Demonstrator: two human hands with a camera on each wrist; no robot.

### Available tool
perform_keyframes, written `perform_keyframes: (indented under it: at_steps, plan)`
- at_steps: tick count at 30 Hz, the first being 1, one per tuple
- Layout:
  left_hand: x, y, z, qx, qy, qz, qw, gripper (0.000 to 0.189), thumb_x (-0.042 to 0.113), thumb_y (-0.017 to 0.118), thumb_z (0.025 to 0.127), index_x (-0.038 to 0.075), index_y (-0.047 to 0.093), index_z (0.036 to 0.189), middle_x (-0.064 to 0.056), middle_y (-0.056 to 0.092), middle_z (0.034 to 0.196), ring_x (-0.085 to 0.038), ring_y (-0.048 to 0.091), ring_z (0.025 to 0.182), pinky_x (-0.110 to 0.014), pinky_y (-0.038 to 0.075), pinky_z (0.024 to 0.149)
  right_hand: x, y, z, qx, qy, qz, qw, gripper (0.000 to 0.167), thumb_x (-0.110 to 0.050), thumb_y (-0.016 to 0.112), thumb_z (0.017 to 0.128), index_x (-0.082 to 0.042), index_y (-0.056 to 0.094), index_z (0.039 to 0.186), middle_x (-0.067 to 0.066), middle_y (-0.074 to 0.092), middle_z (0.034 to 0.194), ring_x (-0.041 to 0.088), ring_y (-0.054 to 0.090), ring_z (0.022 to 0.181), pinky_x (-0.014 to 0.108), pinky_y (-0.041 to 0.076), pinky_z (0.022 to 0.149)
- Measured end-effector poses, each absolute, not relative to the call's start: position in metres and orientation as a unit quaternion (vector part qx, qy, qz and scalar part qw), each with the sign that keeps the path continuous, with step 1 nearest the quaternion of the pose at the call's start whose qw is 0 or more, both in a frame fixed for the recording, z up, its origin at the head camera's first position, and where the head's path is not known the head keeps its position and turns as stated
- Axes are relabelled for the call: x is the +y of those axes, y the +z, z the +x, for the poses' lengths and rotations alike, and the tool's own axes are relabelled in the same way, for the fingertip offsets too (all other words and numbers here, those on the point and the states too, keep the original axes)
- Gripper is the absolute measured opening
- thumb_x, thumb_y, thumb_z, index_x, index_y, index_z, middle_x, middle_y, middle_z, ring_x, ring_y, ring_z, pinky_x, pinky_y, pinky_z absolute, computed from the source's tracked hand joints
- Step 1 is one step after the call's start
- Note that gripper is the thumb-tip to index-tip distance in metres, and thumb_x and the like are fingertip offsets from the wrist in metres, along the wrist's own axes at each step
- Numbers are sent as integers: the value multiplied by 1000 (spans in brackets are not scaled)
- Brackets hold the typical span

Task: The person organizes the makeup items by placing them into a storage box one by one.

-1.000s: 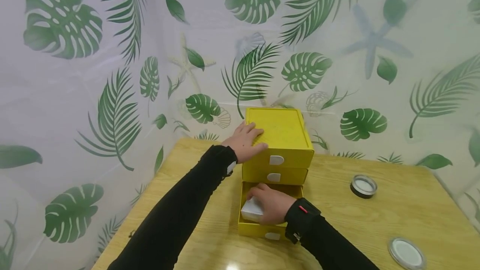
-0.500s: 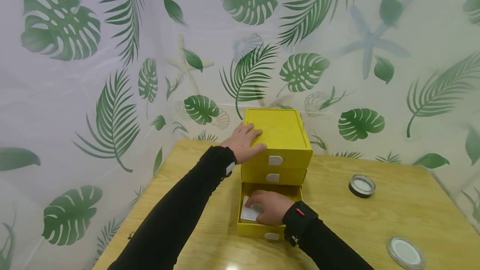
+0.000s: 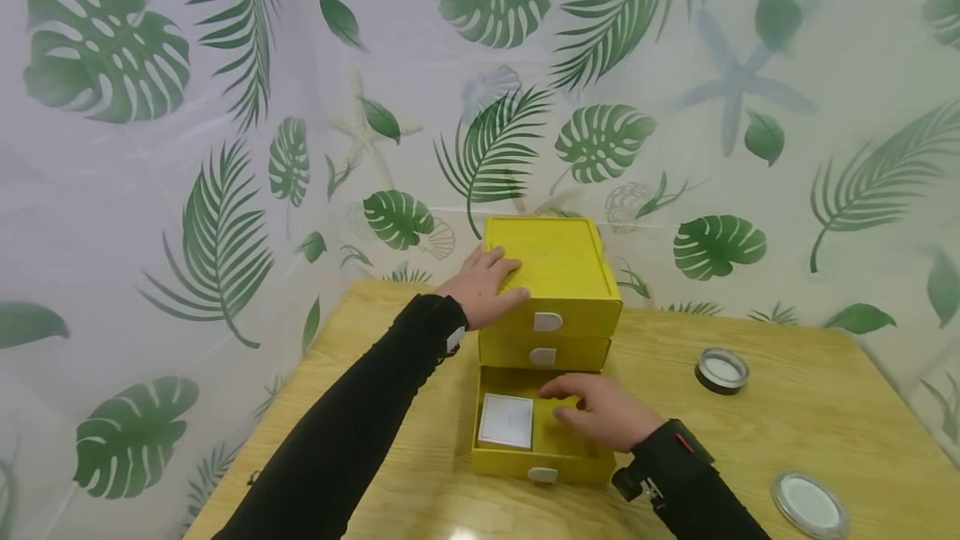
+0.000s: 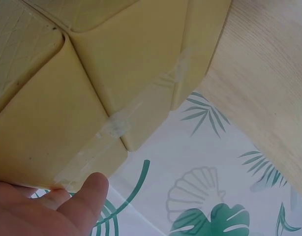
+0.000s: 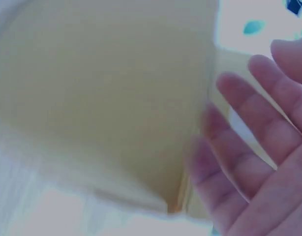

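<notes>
A yellow stack of drawers [image 3: 551,252] stands on the table, its bottom drawer [image 3: 502,462] pulled out. Flat in the left part of that drawer lies a white square box [image 3: 507,421]. My left hand [image 3: 483,287] rests on the left top edge of the stack, fingers spread; the left wrist view shows its fingers [image 4: 89,196] against the stack's side, where clear tape runs across the seams. Over the right part of the bottom drawer is my right hand [image 3: 603,412], holding nothing, its fingers loosely bent and apart from the white box. In the right wrist view its fingers [image 5: 259,115] are spread.
On the wooden table [image 3: 675,440] to the right sit a round clear-lidded container with a dark base [image 3: 722,371] and a flat round clear lid or dish [image 3: 810,505]. A leaf-patterned sheet [image 3: 637,40] hangs behind and to the left.
My right hand has set the white box down in the bottom drawer, let go and moved right. My left hand stays on top of the stack.
</notes>
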State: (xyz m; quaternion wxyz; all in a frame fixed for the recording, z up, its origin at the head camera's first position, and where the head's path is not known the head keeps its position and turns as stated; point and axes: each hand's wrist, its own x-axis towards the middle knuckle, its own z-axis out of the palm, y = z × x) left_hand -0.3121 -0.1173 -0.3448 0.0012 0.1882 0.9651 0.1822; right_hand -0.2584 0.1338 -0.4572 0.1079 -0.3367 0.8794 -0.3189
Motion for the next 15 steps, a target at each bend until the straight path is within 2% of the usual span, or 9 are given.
perform_keyframes:
  at_steps: [6,11,15]
  plan:
    - [-118,-343,-313,965,178,191,-1,65,54,46,103,19,40,157,-9,21,167,-30,6,155,-45,19,123,199,-456,-269,905,-327,-269,36,26,-21,60,103,-10,68,126,7,68,122,31,63,113,46,55,89]
    - [-119,-343,-313,966,178,189,2,65,54,46,103,19,39,157,-9,21,167,-30,6,155,-45,19,123,250,-473,-291,946,-266,-183,-46,40,-16,62,99,-3,60,136,25,54,136,46,56,115,61,50,89]
    - [-119,-346,-313,965,180,189,3,65,54,46,103,19,39,157,-9,21,167,-30,6,155,-45,20,123,286,-493,-311,968,-214,-122,-44,60,-17,61,95,4,43,148,41,29,145,65,36,123,76,37,90]
